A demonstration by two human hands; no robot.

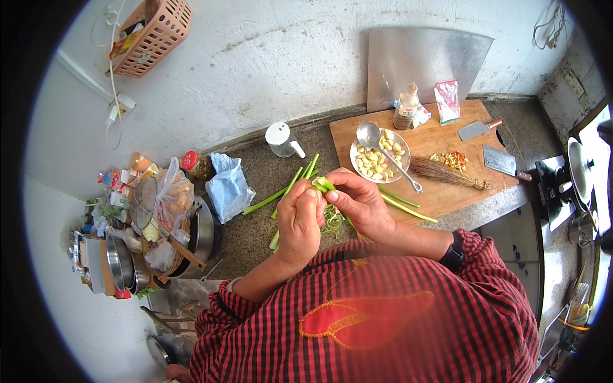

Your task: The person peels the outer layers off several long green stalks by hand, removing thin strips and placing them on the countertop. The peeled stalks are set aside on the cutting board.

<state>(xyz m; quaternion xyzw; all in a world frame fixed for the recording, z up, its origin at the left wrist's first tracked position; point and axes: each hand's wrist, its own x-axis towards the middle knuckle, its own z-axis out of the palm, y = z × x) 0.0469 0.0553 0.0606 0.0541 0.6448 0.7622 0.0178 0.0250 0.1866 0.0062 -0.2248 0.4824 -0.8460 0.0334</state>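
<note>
Both my hands meet in front of my chest at one green vegetable stalk [323,184]. My left hand [301,220] pinches its pale end between thumb and fingers. The fingers of my right hand [359,203] close on the same stalk from the other side. Below them, thin green peelings [333,221] lie on the stone counter [249,239], partly hidden by my hands. Several green stalks [292,184] lie to the left, and more [407,208] lie to the right, reaching onto the wooden cutting board [433,210].
On the board stand a bowl of pale beans [378,165] with a metal ladle [368,134], a bottle [406,107], a whisk brush [445,174] and a cleaver [500,160]. A lidded glass jug [282,140] stands near the wall. A blue bag [229,186] and metal pots [205,234] are at left.
</note>
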